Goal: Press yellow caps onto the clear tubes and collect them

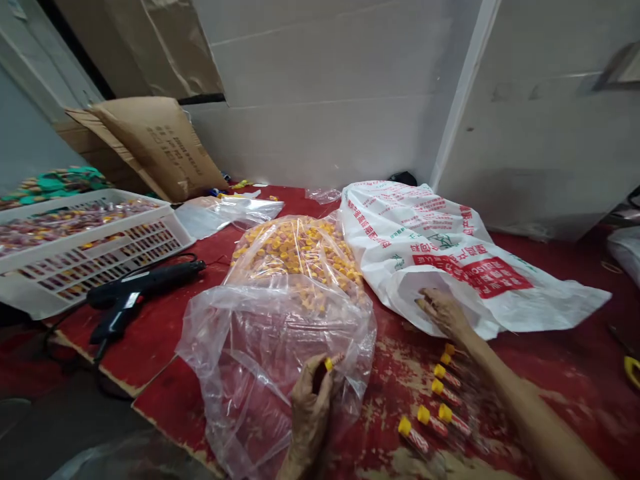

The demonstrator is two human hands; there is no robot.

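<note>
Right forearm (525, 400) lies nearest, leading to the right hand (445, 312), whose fingers are at the mouth of the printed white sack (395, 220); whether they hold something, I cannot tell. Left of these fingers lies the clear bag (240, 340) of small yellow pieces (300, 247). Nearer than them, yellow-capped tubes (445, 392) rest. Fingers of the left hand (311, 397) pinch narrowly one single tube (329, 365), over the bag.

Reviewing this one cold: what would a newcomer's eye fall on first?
Probably the clear plastic bag with its heap of small yellow-topped pieces, central on the red worktop. To its right lies a white sack with red print, the right hand at its mouth, while the left hand holds a yellow-capped tube over the bag's near end. At left, a black heat gun lies beside a white plastic basket.
</note>
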